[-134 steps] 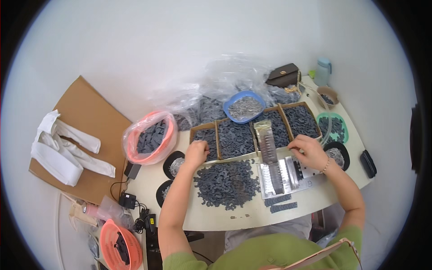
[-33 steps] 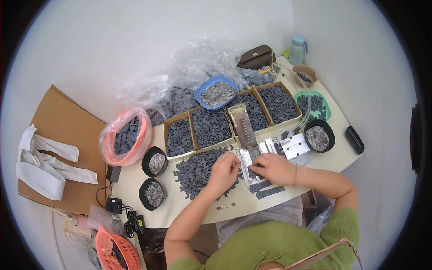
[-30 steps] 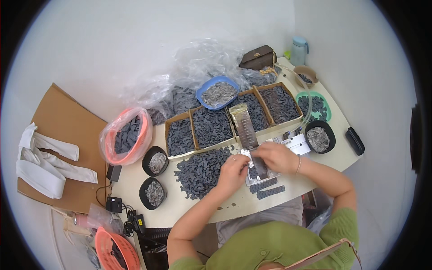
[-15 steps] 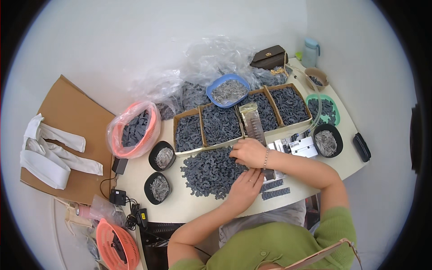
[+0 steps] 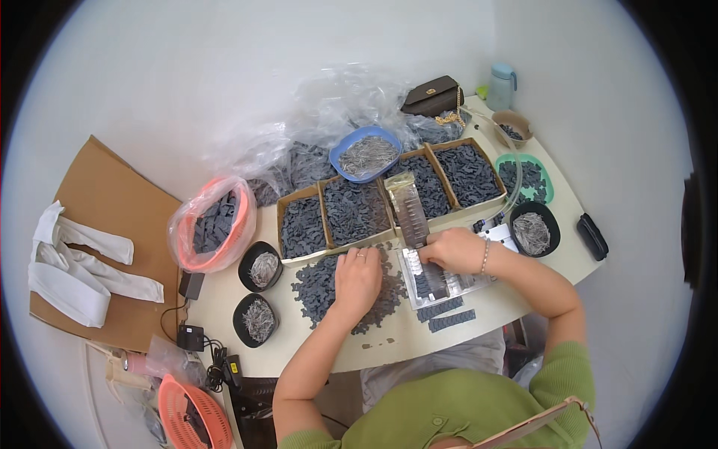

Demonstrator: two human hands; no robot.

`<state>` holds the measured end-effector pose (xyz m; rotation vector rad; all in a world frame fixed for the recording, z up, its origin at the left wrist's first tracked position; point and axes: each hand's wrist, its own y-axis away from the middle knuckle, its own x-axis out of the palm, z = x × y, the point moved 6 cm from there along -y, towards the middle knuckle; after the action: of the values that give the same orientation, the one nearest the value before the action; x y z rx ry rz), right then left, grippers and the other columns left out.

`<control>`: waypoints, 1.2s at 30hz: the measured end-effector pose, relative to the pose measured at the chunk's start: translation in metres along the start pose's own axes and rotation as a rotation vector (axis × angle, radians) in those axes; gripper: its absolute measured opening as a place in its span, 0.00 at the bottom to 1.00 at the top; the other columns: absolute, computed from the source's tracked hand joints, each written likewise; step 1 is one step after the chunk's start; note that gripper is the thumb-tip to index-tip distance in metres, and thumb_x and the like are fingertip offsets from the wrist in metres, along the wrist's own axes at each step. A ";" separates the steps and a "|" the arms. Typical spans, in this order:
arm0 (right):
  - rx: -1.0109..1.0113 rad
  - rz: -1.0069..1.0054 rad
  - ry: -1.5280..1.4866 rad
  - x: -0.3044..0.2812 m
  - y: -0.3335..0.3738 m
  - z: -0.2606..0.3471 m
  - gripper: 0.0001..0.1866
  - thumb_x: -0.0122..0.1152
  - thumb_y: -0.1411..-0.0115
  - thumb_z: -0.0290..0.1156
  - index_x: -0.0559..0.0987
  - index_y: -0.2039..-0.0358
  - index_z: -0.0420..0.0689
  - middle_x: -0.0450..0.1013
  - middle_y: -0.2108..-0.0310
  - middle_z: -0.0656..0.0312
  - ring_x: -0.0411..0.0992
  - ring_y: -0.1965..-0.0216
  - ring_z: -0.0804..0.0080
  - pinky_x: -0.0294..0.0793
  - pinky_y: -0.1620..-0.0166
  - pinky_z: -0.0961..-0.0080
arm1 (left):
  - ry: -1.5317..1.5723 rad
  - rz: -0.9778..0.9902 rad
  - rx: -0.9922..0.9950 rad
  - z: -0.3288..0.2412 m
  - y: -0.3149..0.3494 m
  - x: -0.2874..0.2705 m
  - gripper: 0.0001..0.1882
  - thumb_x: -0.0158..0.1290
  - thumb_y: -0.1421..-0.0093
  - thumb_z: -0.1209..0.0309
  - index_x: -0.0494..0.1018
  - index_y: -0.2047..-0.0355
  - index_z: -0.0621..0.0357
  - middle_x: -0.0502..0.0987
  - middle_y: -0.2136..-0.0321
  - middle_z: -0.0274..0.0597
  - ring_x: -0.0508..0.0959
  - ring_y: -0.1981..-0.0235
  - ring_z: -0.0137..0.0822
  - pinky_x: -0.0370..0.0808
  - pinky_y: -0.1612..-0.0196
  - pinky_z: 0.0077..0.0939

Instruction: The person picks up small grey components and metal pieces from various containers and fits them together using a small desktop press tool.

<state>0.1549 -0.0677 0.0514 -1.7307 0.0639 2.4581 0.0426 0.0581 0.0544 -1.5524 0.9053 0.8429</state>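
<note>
My left hand (image 5: 359,280) rests on a loose pile of small dark grey plastic pieces (image 5: 314,284), its fingers bent together and their tips hidden among the pieces. My right hand (image 5: 454,251) is over a metal fixture (image 5: 409,275), the fingers drawn into a pinch; what they hold is hidden. Dark pieces stand in a row (image 5: 423,286) in the fixture beside the right fingertips. A clear plastic strip with a toothed row (image 5: 407,206) extends from the fixture toward the boxes. Two linked strips of grey pieces (image 5: 452,320) lie in front of the fixture.
A divided cardboard box (image 5: 299,260) of grey pieces stands behind the pile. Black bowls (image 5: 244,329) of metal pins sit left and right, with a blue basin (image 5: 334,159) behind. A hose (image 5: 517,168) curves at right. A pink basket (image 5: 250,224) stands at left.
My left hand has left the fixture and moved left onto the pile. The right hand has shifted right and slightly nearer, uncovering the row of pieces. The whole view has shifted a little.
</note>
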 end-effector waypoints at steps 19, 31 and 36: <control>-0.131 -0.442 -0.074 0.008 0.021 0.008 0.08 0.58 0.51 0.24 0.77 0.68 0.43 0.71 0.70 0.60 0.72 0.64 0.61 0.74 0.62 0.67 | 0.301 0.054 0.107 -0.045 0.014 0.032 0.10 0.55 0.48 0.77 0.76 0.64 0.62 0.73 0.67 0.44 0.74 0.65 0.43 0.74 0.62 0.33; -0.288 -0.387 0.332 0.026 0.026 0.047 0.09 0.56 0.54 0.29 0.75 0.71 0.43 0.72 0.70 0.61 0.71 0.67 0.69 0.72 0.65 0.73 | 0.070 0.019 0.188 -0.041 0.040 -0.002 0.15 0.53 0.50 0.76 0.75 0.60 0.64 0.73 0.62 0.45 0.73 0.63 0.44 0.72 0.62 0.37; -0.148 -0.074 0.352 0.024 0.002 0.047 0.10 0.57 0.53 0.31 0.76 0.69 0.44 0.74 0.71 0.64 0.72 0.65 0.68 0.72 0.61 0.70 | -0.080 0.087 -0.054 0.003 0.024 -0.014 0.11 0.59 0.53 0.75 0.77 0.66 0.59 0.70 0.70 0.41 0.71 0.64 0.43 0.68 0.60 0.35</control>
<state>0.1022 -0.0625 0.0444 -2.1675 -0.1475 2.1281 0.0152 0.0603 0.0555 -1.5229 0.9038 0.9919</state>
